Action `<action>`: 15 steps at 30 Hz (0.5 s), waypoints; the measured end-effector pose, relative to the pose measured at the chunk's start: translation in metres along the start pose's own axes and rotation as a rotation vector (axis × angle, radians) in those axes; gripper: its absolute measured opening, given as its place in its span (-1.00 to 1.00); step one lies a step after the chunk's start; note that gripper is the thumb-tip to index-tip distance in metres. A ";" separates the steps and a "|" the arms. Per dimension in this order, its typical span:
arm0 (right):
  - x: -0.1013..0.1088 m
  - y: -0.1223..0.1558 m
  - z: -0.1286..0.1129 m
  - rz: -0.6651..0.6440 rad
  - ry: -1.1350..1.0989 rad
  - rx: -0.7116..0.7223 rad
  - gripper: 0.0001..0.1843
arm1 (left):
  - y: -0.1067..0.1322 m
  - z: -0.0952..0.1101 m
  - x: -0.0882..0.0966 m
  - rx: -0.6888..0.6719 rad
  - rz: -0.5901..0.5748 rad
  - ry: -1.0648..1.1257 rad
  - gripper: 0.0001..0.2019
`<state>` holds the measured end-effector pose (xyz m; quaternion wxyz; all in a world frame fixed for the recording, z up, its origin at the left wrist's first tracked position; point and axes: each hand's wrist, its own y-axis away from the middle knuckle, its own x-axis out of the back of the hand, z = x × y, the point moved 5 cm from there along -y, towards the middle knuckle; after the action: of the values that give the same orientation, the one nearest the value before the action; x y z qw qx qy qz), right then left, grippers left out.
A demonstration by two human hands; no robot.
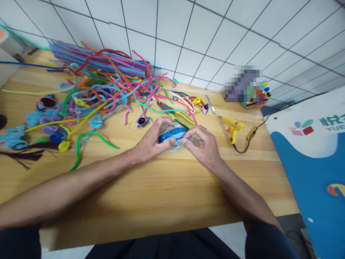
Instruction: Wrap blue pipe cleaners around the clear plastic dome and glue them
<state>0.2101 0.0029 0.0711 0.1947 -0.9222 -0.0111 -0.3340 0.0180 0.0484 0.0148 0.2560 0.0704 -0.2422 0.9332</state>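
Note:
A round blue bundle [172, 135] with clear, crinkled plastic-like material around it rests low over the table between my hands. My left hand [151, 142] is closed around its left side, thumb along the front and fingers over the back. At the bundle's right edge, the thumb and forefinger of my right hand [206, 145] pinch a thin blue-grey strand [194, 139]. My fingertips hide the strand's end. Just behind the bundle lie pliers [165, 106] with yellow-green handles, partly covered by it.
Colourful pipe cleaners [102, 90] pile up at the back left. A yellow glue gun [232, 128] with a black cord stands to the right. A craft knife [210, 104] and a small eyed charm [142, 121] lie behind my hands. A tiled wall [175, 32] borders the table.

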 end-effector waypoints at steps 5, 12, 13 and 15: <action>-0.001 0.001 -0.001 0.015 -0.014 0.018 -0.86 | -0.001 0.002 -0.001 0.009 0.002 0.024 -0.54; 0.002 -0.002 0.002 -0.049 -0.120 -0.057 -0.91 | -0.002 0.000 -0.001 0.035 0.031 0.039 -0.57; 0.002 -0.002 0.004 -0.056 -0.139 -0.080 -0.91 | -0.002 -0.001 0.000 0.037 0.040 0.039 -0.58; 0.002 -0.003 0.007 -0.060 -0.160 -0.109 -0.90 | -0.001 -0.001 0.001 0.034 0.055 0.039 -0.58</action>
<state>0.2154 0.0076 0.0687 0.1329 -0.9543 -0.0360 -0.2653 0.0177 0.0505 0.0145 0.2336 0.0495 -0.2232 0.9451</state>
